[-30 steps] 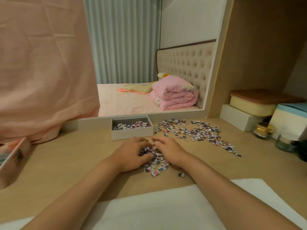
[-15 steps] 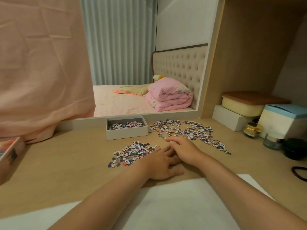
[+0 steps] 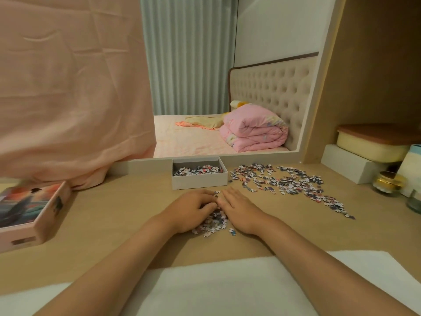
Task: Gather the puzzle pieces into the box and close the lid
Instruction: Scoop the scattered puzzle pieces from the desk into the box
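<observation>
A small heap of puzzle pieces [image 3: 214,222] lies on the wooden desk between my two hands. My left hand [image 3: 191,210] cups the heap from the left, its fingers bent over the pieces. My right hand [image 3: 241,210] presses against it from the right with fingers nearly straight. Just beyond my fingertips stands the open white box [image 3: 199,182], with a layer of pieces inside. A long scatter of loose pieces [image 3: 284,181] spreads right of the box. The picture-printed lid [image 3: 29,210] lies at the far left.
A mirror behind the box reflects a bed, and a pink cloth [image 3: 68,99] hangs over its left part. Boxes [image 3: 350,165], a gold-lidded jar [image 3: 388,183] and a glass jar [image 3: 414,202] stand at right. A white cloth [image 3: 216,286] covers the near desk edge.
Half a second ago the pieces lay spread to the left of both hands. Now the hands sit on either side of them, pressed into a tighter heap just before the box.
</observation>
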The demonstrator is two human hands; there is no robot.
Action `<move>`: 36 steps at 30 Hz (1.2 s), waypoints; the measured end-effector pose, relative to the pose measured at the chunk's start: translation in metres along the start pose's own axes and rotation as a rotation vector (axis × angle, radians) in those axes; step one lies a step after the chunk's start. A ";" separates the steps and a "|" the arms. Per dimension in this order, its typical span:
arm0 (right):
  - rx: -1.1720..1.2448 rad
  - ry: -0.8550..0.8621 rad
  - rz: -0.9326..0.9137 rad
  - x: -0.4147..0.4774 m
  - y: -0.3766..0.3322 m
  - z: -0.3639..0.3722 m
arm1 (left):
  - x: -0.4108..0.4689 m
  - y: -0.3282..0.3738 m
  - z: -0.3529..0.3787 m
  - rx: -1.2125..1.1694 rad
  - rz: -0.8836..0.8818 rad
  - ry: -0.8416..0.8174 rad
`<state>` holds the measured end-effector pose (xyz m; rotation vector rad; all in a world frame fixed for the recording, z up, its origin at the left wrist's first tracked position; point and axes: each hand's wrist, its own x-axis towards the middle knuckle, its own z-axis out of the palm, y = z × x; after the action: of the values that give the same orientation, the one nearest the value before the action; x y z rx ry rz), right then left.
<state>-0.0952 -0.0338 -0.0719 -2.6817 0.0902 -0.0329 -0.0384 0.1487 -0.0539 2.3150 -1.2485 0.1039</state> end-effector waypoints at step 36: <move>-0.030 -0.292 -0.118 0.066 -0.050 -0.053 | 0.010 -0.053 -0.063 0.031 -0.344 -0.333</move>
<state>-0.0281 -0.0172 -0.0012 -2.6861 -0.1601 0.3241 0.0199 0.1942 -0.0167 2.6115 -0.9752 -0.3968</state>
